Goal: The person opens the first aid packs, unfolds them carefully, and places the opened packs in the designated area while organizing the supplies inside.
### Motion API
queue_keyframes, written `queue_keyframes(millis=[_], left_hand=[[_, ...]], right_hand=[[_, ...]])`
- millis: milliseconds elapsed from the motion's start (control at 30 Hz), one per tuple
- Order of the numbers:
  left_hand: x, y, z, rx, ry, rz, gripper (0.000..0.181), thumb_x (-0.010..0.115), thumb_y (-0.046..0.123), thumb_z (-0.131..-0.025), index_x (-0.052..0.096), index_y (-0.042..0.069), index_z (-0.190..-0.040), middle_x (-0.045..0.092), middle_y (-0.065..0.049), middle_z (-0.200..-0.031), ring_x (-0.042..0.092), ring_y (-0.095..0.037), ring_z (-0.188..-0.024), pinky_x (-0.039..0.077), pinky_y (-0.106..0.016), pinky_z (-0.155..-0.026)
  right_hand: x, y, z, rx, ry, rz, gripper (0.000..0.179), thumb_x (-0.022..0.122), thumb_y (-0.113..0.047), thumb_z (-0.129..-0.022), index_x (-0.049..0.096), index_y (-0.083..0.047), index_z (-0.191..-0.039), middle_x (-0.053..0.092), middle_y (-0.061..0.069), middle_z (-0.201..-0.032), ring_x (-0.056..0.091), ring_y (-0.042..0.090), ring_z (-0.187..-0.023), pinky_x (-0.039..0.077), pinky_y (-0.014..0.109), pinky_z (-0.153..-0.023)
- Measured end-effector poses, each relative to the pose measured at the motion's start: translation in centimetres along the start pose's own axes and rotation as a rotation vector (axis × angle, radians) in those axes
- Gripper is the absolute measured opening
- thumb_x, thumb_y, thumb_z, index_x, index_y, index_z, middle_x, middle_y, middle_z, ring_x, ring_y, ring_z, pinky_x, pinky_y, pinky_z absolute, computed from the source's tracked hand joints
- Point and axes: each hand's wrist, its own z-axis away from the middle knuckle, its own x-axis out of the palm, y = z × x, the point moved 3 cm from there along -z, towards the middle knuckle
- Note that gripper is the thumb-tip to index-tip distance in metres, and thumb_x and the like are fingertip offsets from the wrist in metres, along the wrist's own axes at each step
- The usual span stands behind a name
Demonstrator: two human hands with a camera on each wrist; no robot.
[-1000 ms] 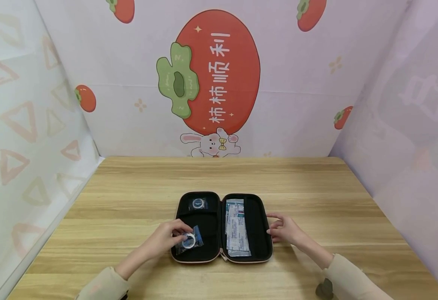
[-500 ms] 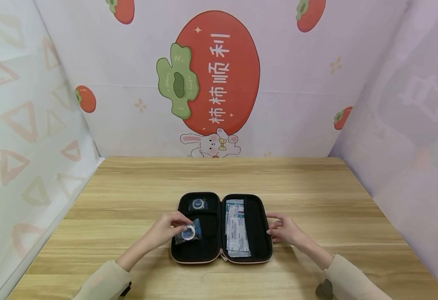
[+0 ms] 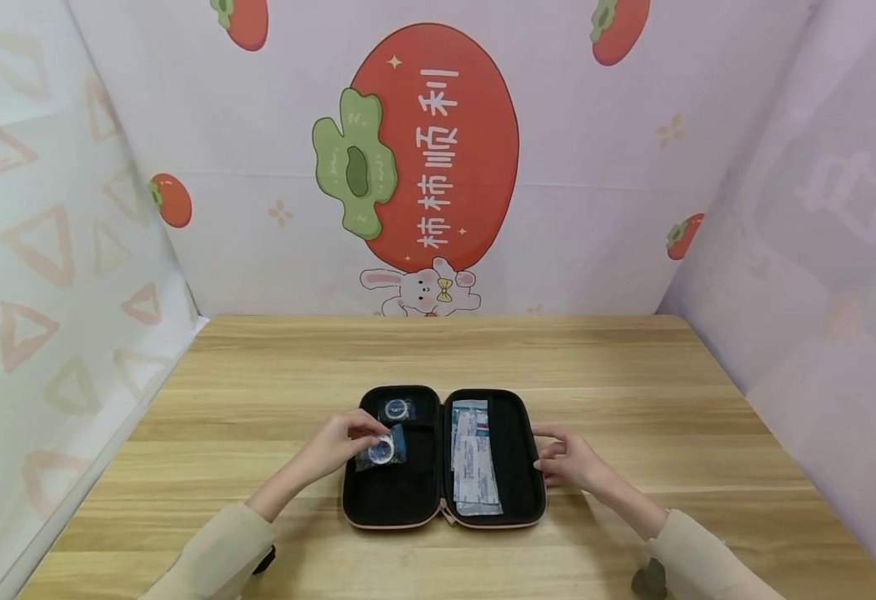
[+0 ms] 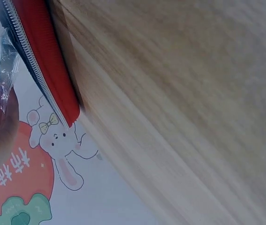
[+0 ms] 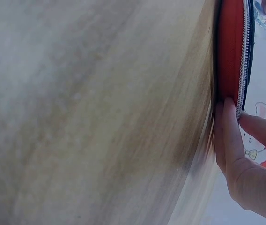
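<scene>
An open black-lined zip case [image 3: 392,502] lies flat on the table, its outside red in the wrist views. Over its left half my left hand [image 3: 340,442] pinches a small clear-and-blue plastic packet [image 3: 382,450] with a white ring-shaped item inside. In the left wrist view the crinkled packet [image 4: 4,70] rises from between the fingertips. A similar packet [image 3: 396,409] sits in the pocket at the top of that half. My right hand [image 3: 568,458] holds the case's right edge, fingers on the red side [image 5: 231,56] and another fingertip at the zip.
Several long white-and-blue sachets [image 3: 475,467] lie in the right half of the case, beside its inner pocket. The wooden table [image 3: 295,358] reaches back to a printed white cloth backdrop [image 3: 580,250], with cloth walls on both sides.
My left hand has lifted the packet from low in the left half and moved it away from me, up toward the top pocket. The right hand has stayed at the case's edge.
</scene>
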Motion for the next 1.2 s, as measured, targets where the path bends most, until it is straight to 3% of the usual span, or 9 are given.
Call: queue_keyframes(millis=[233,433,667,1033,1200], left_hand=[[0.4,-0.2,-0.8,-0.039,-0.012,0.009,0.015,0.06,-0.001,-0.08,0.067,0.006,-0.091,0.062,-0.004,-0.09,0.058,-0.012,-0.081,0.052,-0.02,-0.068],[0.9,-0.3,-1.2,-0.001,-0.021,0.025,0.013,0.061,-0.001,-0.079,0.067,0.003,-0.09,0.062,-0.007,-0.09,0.059,-0.019,-0.08,0.052,-0.021,-0.066],[1.4,-0.4,-1.5,-0.022,-0.04,0.028,0.014,0.06,-0.002,-0.079,0.067,0.003,-0.089,0.062,-0.007,-0.089,0.058,-0.014,-0.079,0.051,-0.02,-0.066],[2.0,-0.6,-1.5,-0.008,-0.085,0.05,0.012,0.06,-0.003,-0.079,0.066,-0.002,-0.089,0.064,-0.013,-0.087,0.06,-0.02,-0.078,0.052,-0.021,-0.063],[2.1,-1.0,-1.7,-0.021,-0.101,0.046,0.012,0.059,-0.005,-0.078,0.066,-0.002,-0.088,0.065,-0.012,-0.087,0.061,-0.016,-0.078,0.051,-0.019,-0.064]], right_hand=[[0.0,0.0,0.0,-0.004,-0.009,-0.002,0.054,0.056,0.007,-0.079,0.03,0.015,-0.126,0.057,0.011,-0.077,0.058,0.015,-0.059,0.056,0.035,-0.056],[0.0,-0.1,0.0,-0.011,-0.009,-0.008,0.054,0.056,0.006,-0.079,0.03,0.015,-0.126,0.056,0.012,-0.077,0.057,0.014,-0.058,0.056,0.035,-0.056],[0.0,0.1,0.0,-0.001,-0.009,-0.018,0.054,0.056,0.007,-0.079,0.03,0.014,-0.126,0.056,0.012,-0.078,0.058,0.014,-0.059,0.056,0.034,-0.056],[0.0,0.2,0.0,-0.001,-0.011,-0.025,0.054,0.055,0.007,-0.08,0.029,0.014,-0.127,0.056,0.012,-0.078,0.058,0.015,-0.058,0.056,0.036,-0.056],[0.1,0.1,0.0,-0.007,-0.011,-0.018,0.055,0.055,0.008,-0.08,0.028,0.015,-0.127,0.057,0.011,-0.079,0.057,0.015,-0.056,0.056,0.036,-0.055]])
